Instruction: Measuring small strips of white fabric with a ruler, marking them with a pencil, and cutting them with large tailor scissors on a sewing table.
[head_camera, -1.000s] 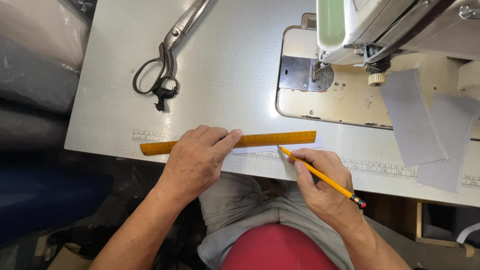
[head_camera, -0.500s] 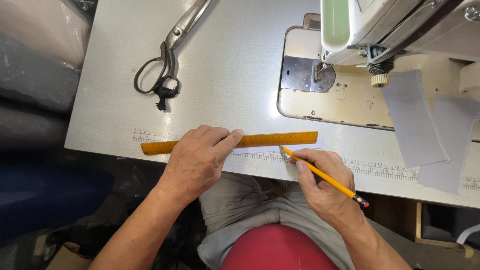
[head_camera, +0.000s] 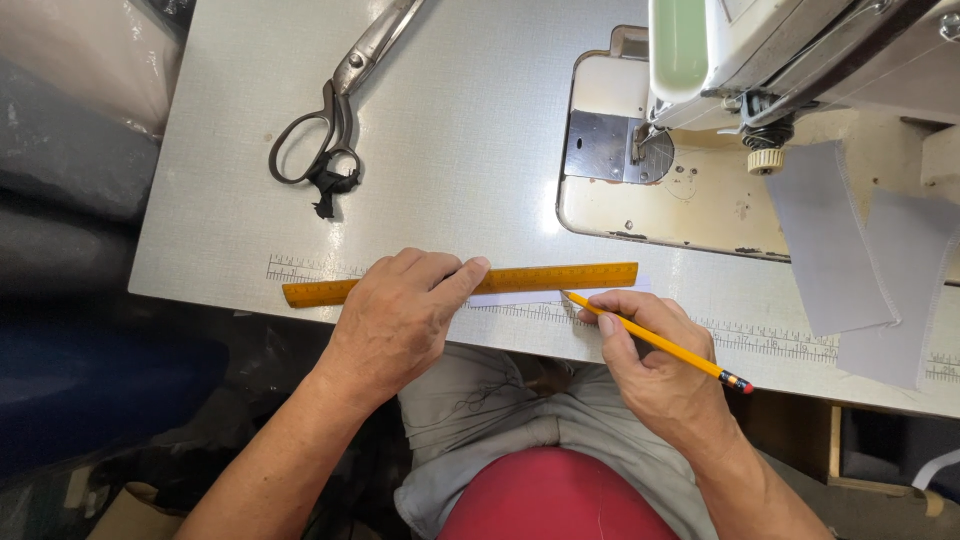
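My left hand (head_camera: 400, 315) presses flat on a yellow wooden ruler (head_camera: 560, 278) that lies along the front edge of the grey table (head_camera: 450, 130). A narrow white strip (head_camera: 520, 298) shows just under the ruler's lower edge. My right hand (head_camera: 655, 365) grips a yellow pencil (head_camera: 660, 342), its tip touching the strip right below the ruler, near the ruler's right part.
Large metal scissors (head_camera: 340, 110) lie at the table's back left. A sewing machine (head_camera: 760, 60) stands at the back right, with grey fabric pieces (head_camera: 850, 240) hanging over the right side. Rolls of fabric (head_camera: 60, 150) are stacked left of the table.
None beyond a slight shift of the view; both hands stay on the ruler and pencil.
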